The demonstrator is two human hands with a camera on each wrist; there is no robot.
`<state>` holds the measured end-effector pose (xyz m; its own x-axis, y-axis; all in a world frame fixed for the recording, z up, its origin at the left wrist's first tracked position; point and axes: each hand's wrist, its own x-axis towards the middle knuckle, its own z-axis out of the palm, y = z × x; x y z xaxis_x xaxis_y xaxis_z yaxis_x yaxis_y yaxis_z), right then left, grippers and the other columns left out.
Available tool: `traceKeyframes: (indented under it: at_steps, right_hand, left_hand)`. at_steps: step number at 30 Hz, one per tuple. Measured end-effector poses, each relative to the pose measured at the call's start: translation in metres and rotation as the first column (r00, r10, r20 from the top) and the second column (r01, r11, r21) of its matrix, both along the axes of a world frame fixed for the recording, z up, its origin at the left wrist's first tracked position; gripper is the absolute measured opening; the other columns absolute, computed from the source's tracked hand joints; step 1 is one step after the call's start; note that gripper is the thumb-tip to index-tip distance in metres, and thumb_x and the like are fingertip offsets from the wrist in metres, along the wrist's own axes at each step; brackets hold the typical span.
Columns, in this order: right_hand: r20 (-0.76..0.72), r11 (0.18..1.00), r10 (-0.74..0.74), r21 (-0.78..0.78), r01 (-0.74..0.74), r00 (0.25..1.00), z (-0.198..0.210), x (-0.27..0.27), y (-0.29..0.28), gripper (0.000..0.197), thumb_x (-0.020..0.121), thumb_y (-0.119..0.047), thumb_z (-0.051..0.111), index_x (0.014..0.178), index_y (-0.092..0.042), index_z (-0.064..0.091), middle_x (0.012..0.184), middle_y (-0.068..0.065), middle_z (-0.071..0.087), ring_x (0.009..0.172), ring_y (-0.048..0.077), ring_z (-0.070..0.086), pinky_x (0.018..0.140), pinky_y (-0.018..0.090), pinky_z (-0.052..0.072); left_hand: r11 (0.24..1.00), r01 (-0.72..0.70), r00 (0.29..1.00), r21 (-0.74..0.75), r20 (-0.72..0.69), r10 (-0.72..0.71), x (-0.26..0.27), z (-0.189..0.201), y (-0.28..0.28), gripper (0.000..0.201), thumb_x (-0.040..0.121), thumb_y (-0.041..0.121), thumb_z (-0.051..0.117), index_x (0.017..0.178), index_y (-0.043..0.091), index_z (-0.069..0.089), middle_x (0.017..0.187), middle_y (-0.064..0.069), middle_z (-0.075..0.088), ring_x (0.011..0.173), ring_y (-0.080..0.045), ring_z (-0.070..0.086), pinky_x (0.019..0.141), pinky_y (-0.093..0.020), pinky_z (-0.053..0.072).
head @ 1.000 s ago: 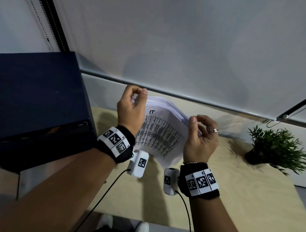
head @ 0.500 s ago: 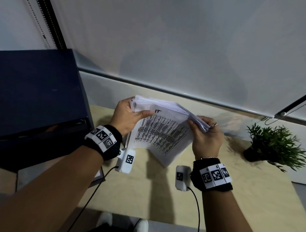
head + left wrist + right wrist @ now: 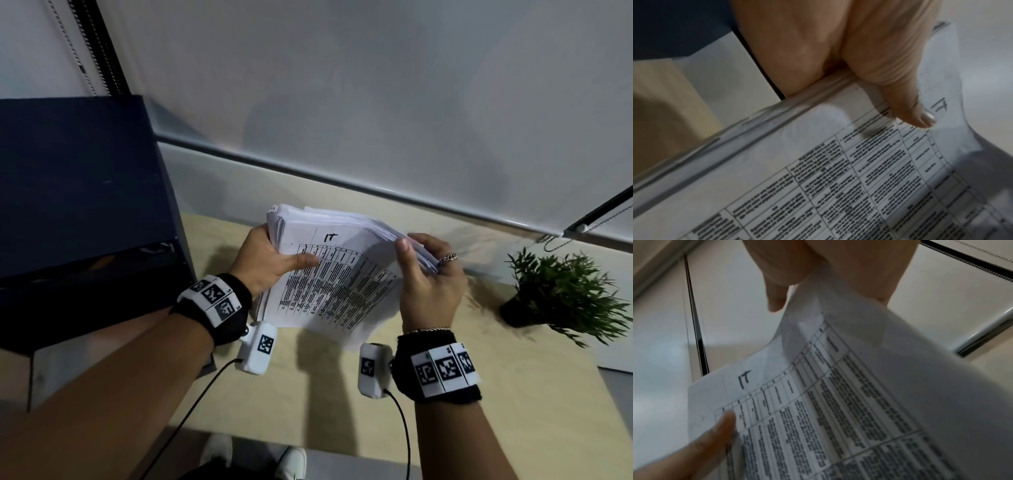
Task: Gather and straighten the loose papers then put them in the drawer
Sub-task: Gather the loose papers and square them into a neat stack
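While both hands hold it above the surface (image 3: 342, 404), the stack of papers (image 3: 329, 274) sits tilted, printed table facing up, with "IT" handwritten near its far edge. The left hand (image 3: 263, 263) closes its grip on the stack's left edge: thumb pressed flat on the top sheet, fingers hidden beneath. The right hand (image 3: 428, 284) holds the right edge, thumb on top and fingers curled behind the sheets. The sheet edges are not flush; at the far-left corner and along the right side they fan out in uneven layers. The near corner of the stack hangs low, close to the surface. A dark cabinet (image 3: 78, 205) stands just left of the left hand. A potted plant (image 3: 561, 294) stands well apart to the right. Bare surface lies between the stack and the near edge.
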<state>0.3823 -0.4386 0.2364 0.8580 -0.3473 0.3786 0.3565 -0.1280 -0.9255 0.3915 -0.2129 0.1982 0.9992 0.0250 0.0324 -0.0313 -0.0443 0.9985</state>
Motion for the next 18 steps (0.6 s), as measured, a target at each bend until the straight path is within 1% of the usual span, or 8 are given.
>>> traceKeyframes:
  at_steps: [2,6,7,9,11,14,16,18]
  right_hand:
    - [0.014,0.998,-0.054,0.021,0.054,0.998,0.001,0.002,0.001,0.011,0.083,-0.008,0.076,0.090,-0.002,0.069,0.074,-0.015,0.073,0.071,0.000,0.067,0.068,0.016,0.052]
    - [-0.005,0.992,-0.121,0.026,0.121,0.993,0.006,0.005,0.004,0.016,0.088,-0.012,0.071,0.087,0.003,0.069,0.068,-0.014,0.073,0.068,0.001,0.069,0.067,0.018,0.052]
    - [-0.020,0.991,-0.133,0.022,0.134,0.991,0.006,0.006,0.004,0.014,0.088,-0.013,0.071,0.086,0.001,0.069,0.067,-0.014,0.073,0.067,0.002,0.069,0.066,0.019,0.054]
    - [-0.036,0.984,-0.176,0.033,0.177,0.984,0.006,0.009,0.005,0.005,0.087,-0.011,0.070,0.083,-0.013,0.069,0.069,-0.007,0.072,0.070,0.010,0.070,0.070,0.031,0.059]
    - [-0.033,0.978,-0.191,0.082,0.194,0.981,0.005,0.010,0.007,0.011,0.087,-0.010,0.067,0.091,-0.021,0.066,0.080,-0.001,0.071,0.078,0.018,0.069,0.078,0.039,0.059]
    - [0.016,0.992,-0.099,0.083,0.097,0.995,0.002,0.005,0.007,0.025,0.091,-0.012,0.067,0.112,-0.019,0.055,0.095,0.004,0.067,0.088,0.014,0.067,0.077,0.024,0.054]
    - [0.051,0.992,-0.032,0.125,0.026,0.998,-0.007,0.001,0.002,0.042,0.088,-0.005,0.068,0.123,-0.014,0.046,0.100,0.009,0.066,0.094,0.014,0.066,0.078,0.021,0.052]
    - [-0.007,0.988,0.040,0.153,-0.039,0.999,-0.020,-0.001,-0.005,0.062,0.078,0.007,0.074,0.129,-0.009,0.042,0.105,0.012,0.066,0.095,0.015,0.067,0.079,0.021,0.054]
  left_hand:
    - [1.000,-0.008,1.000,-0.007,-0.006,0.008,0.000,0.000,0.000,0.057,0.057,0.023,0.090,0.110,0.011,0.072,0.104,0.001,0.077,0.101,-0.013,0.073,0.092,-0.036,0.057]
    - [1.000,-0.027,1.000,-0.006,0.000,0.027,-0.001,0.002,0.002,0.060,0.057,0.026,0.091,0.111,0.010,0.070,0.105,-0.002,0.077,0.101,-0.014,0.073,0.092,-0.038,0.057]
    - [1.000,-0.026,1.000,-0.006,0.001,0.026,-0.001,0.003,0.002,0.060,0.058,0.026,0.091,0.112,0.010,0.070,0.105,-0.002,0.077,0.100,-0.014,0.073,0.092,-0.038,0.057]
    - [1.000,-0.029,1.000,0.000,-0.003,0.029,-0.001,0.004,0.001,0.062,0.058,0.027,0.091,0.113,0.011,0.069,0.105,-0.002,0.077,0.100,-0.013,0.073,0.091,-0.037,0.058]
    - [0.999,-0.033,0.999,-0.006,-0.010,0.032,-0.002,0.005,0.000,0.062,0.057,0.027,0.091,0.113,0.011,0.069,0.103,0.000,0.077,0.098,-0.011,0.073,0.090,-0.035,0.059]
    - [0.999,-0.042,0.999,-0.010,-0.015,0.041,-0.002,0.006,-0.002,0.057,0.059,0.028,0.089,0.111,0.014,0.069,0.100,0.004,0.077,0.097,-0.008,0.073,0.090,-0.033,0.058]
    - [0.997,-0.072,0.997,-0.012,-0.022,0.072,-0.002,0.006,-0.001,0.054,0.058,0.035,0.088,0.107,0.020,0.070,0.100,0.004,0.077,0.097,-0.011,0.073,0.089,-0.037,0.058]
    - [0.994,-0.108,0.994,-0.024,-0.027,0.107,-0.001,0.004,0.001,0.048,0.058,0.037,0.087,0.102,0.027,0.070,0.102,0.004,0.077,0.099,-0.014,0.073,0.091,-0.041,0.057]
